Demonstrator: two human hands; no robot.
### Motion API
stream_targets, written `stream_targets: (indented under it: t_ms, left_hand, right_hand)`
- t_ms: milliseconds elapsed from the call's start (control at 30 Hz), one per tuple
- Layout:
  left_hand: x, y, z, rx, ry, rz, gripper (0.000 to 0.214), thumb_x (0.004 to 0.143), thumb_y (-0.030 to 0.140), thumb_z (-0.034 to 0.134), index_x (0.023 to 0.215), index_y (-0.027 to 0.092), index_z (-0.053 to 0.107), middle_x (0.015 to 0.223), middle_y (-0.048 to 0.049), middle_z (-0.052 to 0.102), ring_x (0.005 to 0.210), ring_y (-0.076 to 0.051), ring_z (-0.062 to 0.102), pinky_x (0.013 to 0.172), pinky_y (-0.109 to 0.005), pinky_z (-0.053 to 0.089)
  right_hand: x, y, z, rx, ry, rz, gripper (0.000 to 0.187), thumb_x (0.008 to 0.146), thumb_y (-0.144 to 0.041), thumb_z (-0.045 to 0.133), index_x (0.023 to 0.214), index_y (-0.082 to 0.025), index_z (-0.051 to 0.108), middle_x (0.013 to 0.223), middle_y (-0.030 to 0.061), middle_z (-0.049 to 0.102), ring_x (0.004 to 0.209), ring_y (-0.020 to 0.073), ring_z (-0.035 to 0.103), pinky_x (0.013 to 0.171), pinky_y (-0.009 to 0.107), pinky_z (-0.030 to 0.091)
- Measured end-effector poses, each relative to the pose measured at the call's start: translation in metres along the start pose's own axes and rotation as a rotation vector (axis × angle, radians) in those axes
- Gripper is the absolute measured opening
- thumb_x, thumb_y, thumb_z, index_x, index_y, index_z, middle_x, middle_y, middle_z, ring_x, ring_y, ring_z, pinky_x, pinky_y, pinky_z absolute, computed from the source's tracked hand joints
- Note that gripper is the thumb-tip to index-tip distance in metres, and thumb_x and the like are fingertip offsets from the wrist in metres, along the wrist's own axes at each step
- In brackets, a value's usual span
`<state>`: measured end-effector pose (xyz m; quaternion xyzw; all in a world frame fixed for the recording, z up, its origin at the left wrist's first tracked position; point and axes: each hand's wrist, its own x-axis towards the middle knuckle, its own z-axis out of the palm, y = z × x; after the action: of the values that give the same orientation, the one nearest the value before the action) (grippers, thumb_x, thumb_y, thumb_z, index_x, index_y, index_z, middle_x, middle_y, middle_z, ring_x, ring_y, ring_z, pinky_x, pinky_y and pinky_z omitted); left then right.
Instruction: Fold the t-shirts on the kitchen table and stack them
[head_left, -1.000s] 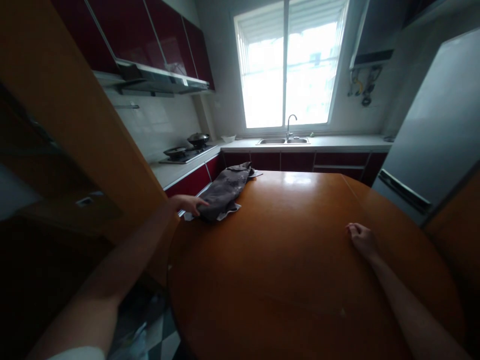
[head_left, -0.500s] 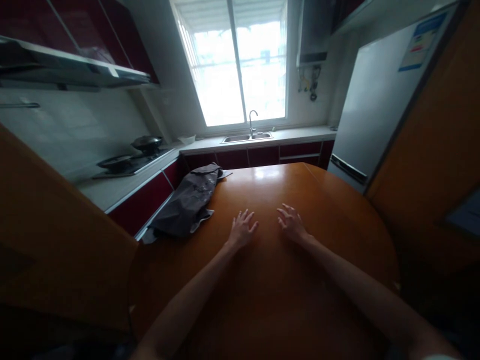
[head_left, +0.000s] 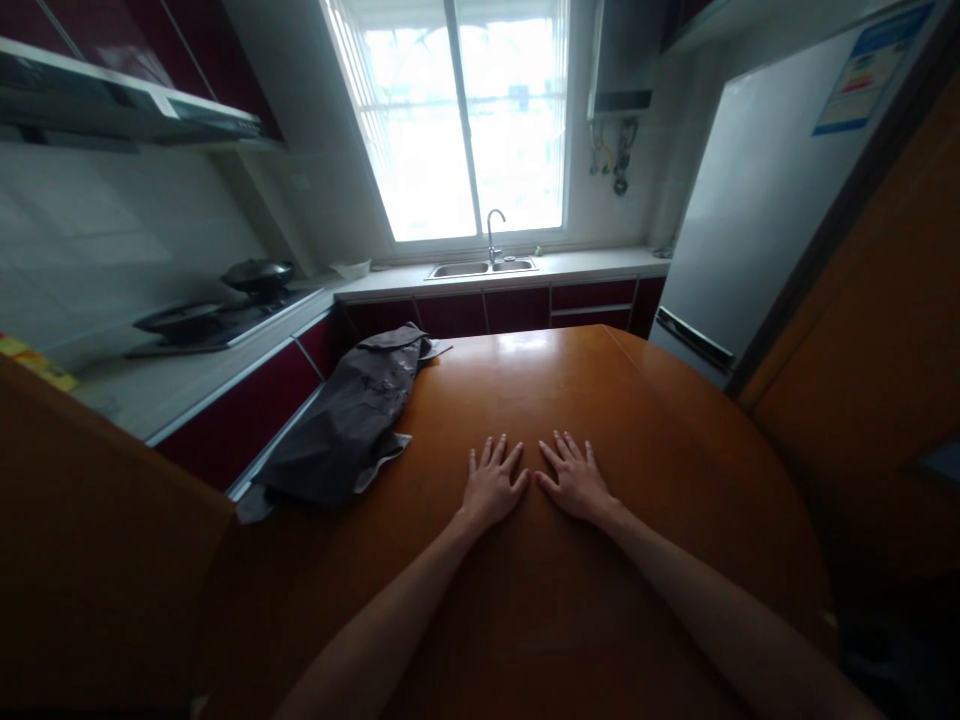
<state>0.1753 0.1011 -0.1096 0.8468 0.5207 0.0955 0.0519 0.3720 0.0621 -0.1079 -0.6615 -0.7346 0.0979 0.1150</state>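
My left hand (head_left: pixel 493 486) lies palm down on the brown wooden table (head_left: pixel 540 385), its fingers spread. Beside it, my right hand (head_left: pixel 576 480) rests the same way, fingers apart. Only a small gap separates the two thumbs, and neither hand holds anything. To the left of my left hand, a dark grey cloth item (head_left: pixel 337 425), perhaps an apron or a garment, is draped along the table's left edge. Its underside shows a paler grey border, and I cannot make out its exact kind.
Behind the table runs a white counter with a sink (head_left: pixel 480 268) and a curved faucet (head_left: pixel 492 235) below a bright window. A stove with a lidded pan (head_left: pixel 257 276) stands at the left. A tall refrigerator (head_left: pixel 757 200) is on the right.
Both hands have come closer together and now lie flatter on the table with fingers more spread. The view has shifted slightly; the grey cloth lies as before.
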Motion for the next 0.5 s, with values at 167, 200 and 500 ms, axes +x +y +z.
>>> stream_targets:
  t_ms: [167,200,500]
  left_hand:
    - [0.0012,-0.0001,0.0003,-0.007,0.003,0.001,0.062,0.098,0.059,0.039,0.154,0.034,0.041,0.165,-0.0065,0.028,0.154,-0.034,0.017,0.122,-0.062,0.012]
    - [0.0016,-0.0003,0.0006,-0.007,0.001,-0.002,0.062,0.098,0.059,0.039,0.154,0.034,0.041,0.165,-0.0062,0.028,0.154,-0.034,0.017,0.122,-0.062,0.012]
    - [0.0054,-0.0026,0.0014,0.005,-0.012,0.000,0.061,0.099,0.058,0.038,0.154,0.031,0.041,0.165,-0.0076,0.028,0.154,-0.034,0.017,0.121,-0.062,0.012]
  right_hand:
    - [-0.0013,-0.0023,-0.0043,0.003,-0.010,0.005,0.070,0.098,-0.061,0.037,0.158,-0.024,0.034,0.168,0.0116,0.019,0.155,0.0293,0.009,0.121,0.057,0.001]
    - [-0.0014,-0.0021,-0.0039,0.004,-0.006,0.005,0.070,0.098,-0.061,0.037,0.158,-0.024,0.035,0.167,0.0115,0.019,0.155,0.0291,0.009,0.121,0.056,0.001]
    - [0.0010,0.0009,-0.0030,0.031,0.020,-0.005,0.071,0.098,-0.063,0.037,0.157,-0.023,0.037,0.167,0.0132,0.021,0.155,0.0300,0.013,0.121,0.056,0.001]
